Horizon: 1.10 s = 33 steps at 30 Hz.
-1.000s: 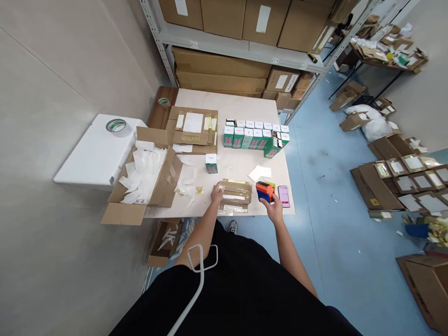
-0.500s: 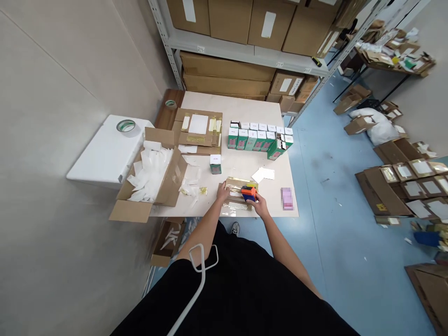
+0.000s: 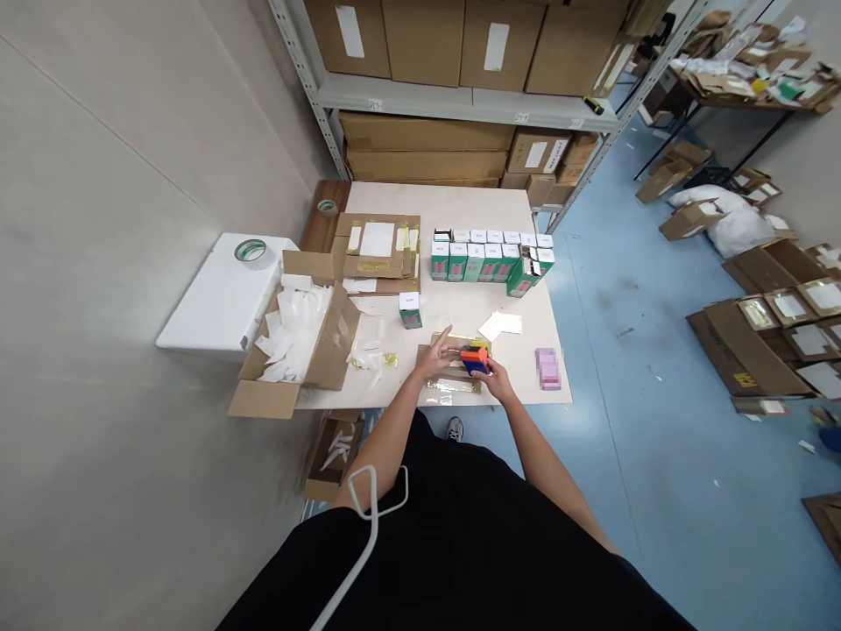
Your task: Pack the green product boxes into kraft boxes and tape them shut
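Observation:
My right hand (image 3: 494, 379) is closed round an orange-and-blue tool (image 3: 476, 361) that looks like a tape dispenser, held over a flat piece of cardboard (image 3: 427, 352) at the table's front edge. Fingers apart, my left hand (image 3: 436, 356) is just left of the dispenser and over the cardboard. Whether its fingertips touch the dispenser I cannot tell. Strips of shiny tape (image 3: 453, 386) lie across the cardboard. Close beyond them are white cards (image 3: 500, 325), and a single green-and-white box (image 3: 410, 311) stands to the left.
Two rows of green-and-white boxes (image 3: 474, 263) stand on the white table (image 3: 387, 197). Flattened cardboard (image 3: 406, 263) lies at the back left, beside an open carton (image 3: 334, 350) of white paper. A pink box (image 3: 547, 369) is at right. A loaded shelf (image 3: 420, 92) stands behind.
My left hand has let go of the cardboard's left edge and moved right, toward the dispenser, its fingers opening. My right hand still holds the dispenser. The camera view has shifted slightly.

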{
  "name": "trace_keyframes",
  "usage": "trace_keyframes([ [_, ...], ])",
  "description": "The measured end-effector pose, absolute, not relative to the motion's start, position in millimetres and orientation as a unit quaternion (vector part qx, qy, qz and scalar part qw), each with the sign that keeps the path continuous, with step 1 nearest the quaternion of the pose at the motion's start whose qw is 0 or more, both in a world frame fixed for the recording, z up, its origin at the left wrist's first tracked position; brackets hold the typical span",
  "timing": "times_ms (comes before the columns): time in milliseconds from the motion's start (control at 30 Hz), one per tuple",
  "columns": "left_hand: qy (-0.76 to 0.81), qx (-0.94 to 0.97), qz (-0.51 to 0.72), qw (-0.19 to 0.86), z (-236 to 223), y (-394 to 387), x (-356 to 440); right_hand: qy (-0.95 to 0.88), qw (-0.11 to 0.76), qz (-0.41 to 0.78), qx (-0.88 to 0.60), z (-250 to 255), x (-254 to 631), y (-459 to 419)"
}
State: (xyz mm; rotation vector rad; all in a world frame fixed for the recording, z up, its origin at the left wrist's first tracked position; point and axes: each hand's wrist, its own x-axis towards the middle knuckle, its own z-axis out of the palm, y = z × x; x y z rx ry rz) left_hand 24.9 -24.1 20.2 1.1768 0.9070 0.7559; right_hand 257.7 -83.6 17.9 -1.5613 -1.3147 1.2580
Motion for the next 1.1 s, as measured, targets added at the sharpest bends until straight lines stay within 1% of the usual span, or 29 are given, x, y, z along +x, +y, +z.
trace_keyframes([
  [267,0.408,0.586,0.329,0.618,50,-34,6,-0.502,0.374,0.515,-0.585,17,257,-81],
  [433,0.449,0.574,0.352,0.587,58,-33,6,-0.502,0.371,0.523,-0.580,15,255,-79],
  [533,0.488,0.571,0.374,0.545,64,-28,3,-0.527,0.345,0.515,-0.581,15,258,-76],
  [600,0.510,0.581,0.387,0.503,69,-22,0,-0.556,0.322,0.501,-0.580,16,261,-72],
  [700,0.547,0.584,0.415,0.433,72,-9,-6,-0.591,0.312,0.488,-0.562,20,267,-64],
  [800,0.588,0.542,0.431,0.418,64,1,-11,-0.609,0.310,0.481,-0.548,24,272,-53],
  [1000,0.676,0.384,0.417,0.471,14,-4,-11,-0.618,0.307,0.419,-0.590,26,269,-35],
  [1100,0.699,0.310,0.396,0.509,-12,-10,-8,-0.618,0.295,0.411,-0.602,23,263,-26],
])
